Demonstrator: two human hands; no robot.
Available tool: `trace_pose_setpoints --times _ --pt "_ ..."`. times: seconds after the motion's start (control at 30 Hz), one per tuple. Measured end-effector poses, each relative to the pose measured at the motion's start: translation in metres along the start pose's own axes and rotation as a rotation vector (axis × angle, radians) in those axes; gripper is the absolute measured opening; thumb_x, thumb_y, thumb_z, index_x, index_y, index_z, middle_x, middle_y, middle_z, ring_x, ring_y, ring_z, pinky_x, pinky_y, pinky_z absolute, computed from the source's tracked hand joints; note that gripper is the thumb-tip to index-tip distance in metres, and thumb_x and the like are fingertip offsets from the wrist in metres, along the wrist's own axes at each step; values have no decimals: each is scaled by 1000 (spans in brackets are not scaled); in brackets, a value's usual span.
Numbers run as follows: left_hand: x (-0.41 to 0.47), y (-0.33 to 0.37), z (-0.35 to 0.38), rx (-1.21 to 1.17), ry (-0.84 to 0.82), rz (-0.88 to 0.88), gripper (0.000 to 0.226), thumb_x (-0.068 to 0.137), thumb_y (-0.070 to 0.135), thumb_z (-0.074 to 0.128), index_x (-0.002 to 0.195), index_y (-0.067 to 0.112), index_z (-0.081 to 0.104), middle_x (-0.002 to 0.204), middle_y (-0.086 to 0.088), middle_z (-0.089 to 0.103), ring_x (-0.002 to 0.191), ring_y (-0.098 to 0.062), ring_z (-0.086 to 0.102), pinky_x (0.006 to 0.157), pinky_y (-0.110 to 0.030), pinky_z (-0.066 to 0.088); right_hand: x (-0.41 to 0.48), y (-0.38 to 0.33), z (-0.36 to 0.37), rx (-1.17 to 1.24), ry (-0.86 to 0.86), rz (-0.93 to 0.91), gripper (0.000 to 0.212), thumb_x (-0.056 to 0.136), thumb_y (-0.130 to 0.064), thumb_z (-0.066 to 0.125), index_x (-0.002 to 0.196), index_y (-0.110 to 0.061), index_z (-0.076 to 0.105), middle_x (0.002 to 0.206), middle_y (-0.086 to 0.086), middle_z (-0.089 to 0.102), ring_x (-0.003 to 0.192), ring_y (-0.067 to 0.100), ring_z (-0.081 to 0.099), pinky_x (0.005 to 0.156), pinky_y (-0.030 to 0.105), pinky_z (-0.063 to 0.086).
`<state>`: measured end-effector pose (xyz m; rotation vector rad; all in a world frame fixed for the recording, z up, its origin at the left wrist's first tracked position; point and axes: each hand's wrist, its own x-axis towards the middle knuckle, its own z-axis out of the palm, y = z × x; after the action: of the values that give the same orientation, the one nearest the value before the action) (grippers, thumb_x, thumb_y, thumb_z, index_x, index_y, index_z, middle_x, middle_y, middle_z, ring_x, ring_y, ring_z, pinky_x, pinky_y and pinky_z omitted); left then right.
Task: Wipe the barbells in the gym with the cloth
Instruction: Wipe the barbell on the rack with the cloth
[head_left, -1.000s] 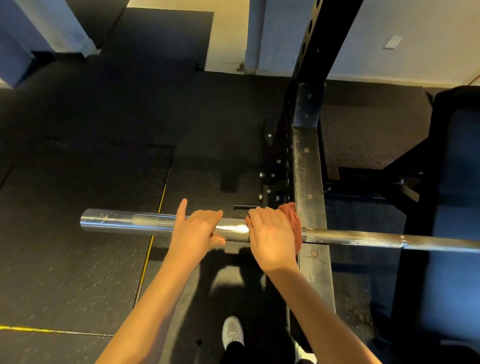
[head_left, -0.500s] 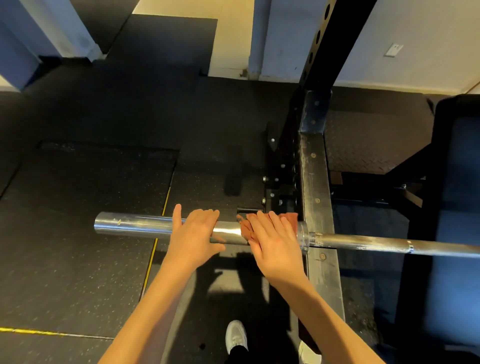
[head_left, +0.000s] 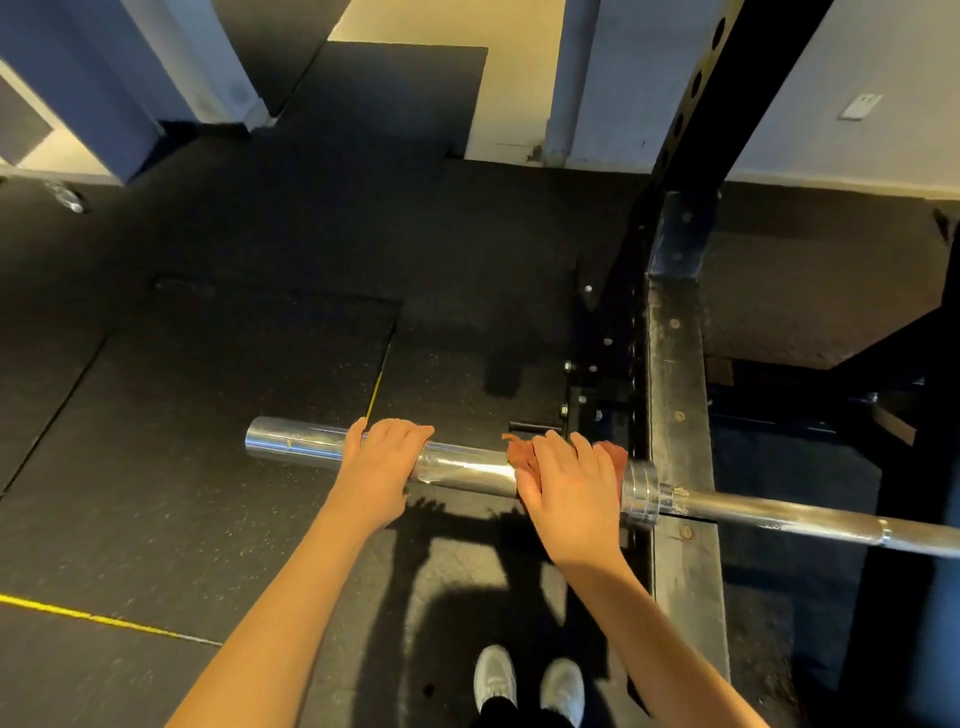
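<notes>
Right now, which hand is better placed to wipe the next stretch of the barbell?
Right. The right hand presses the cloth onto the barbell, so it can probably slide along. The left hand holds bare metal nearer the bar's end, without cloth, better for steadying.

Black rubber floor carries a yellow line near left. A black rack stands right. Pale walls and blue pillars lie far.

Glossy metal barbell, soft cloth
</notes>
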<state>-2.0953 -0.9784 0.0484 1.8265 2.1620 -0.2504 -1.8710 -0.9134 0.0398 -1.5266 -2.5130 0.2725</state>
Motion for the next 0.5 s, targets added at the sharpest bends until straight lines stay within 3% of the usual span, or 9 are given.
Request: trace_pose_setpoints --times 0.07,0.13,0.23,0.37,0.43,0.5 --pt "8 2 -4 31 -31 -20 73 85 17 69 146 28 32 145 5 38 138 -19 30 118 -45 6 10 -28 7 26 -33 40 22 90 -38 57 97 -19 64 90 -1 63 86 21 59 79 37 45" --pt "14 2 -8 65 -56 -35 66 83 20 70 140 30 38 137 5 45 130 -20 38 116 -43 15 7 -47 14 60 -24 -85 24 87 -34 61 104 -18 63 96 0 62 90 21 59 83 37 44" --pt "20 2 -11 99 -75 -31 62 82 26 72 135 30 41 129 5 49 122 -20 44 110 -39 24 -1 -19 5 73 -44 -236 44 86 -32 44 125 -17 58 119 0 60 107 22 56 94 38 42" --pt "19 3 -12 109 -68 -28 60 84 22 71 135 29 40 129 5 48 121 -20 44 108 -36 25 -9 22 -8 -52 -7 -88 39 85 -32 34 106 -16 63 99 0 59 91 24 54 88 40 39" --pt "18 3 -11 99 -47 -28 60 84 19 70 135 30 40 128 6 48 120 -19 44 108 -35 25 -8 1 -1 -97 -13 28 28 86 -31 45 103 -17 62 100 2 58 95 25 53 91 42 37" --pt "19 1 -8 103 -33 -23 61 84 18 69 136 31 40 126 7 48 119 -18 44 106 -34 25 -3 -36 12 -46 -55 56 30 82 -36 63 107 -20 62 106 3 59 103 26 55 94 43 37"
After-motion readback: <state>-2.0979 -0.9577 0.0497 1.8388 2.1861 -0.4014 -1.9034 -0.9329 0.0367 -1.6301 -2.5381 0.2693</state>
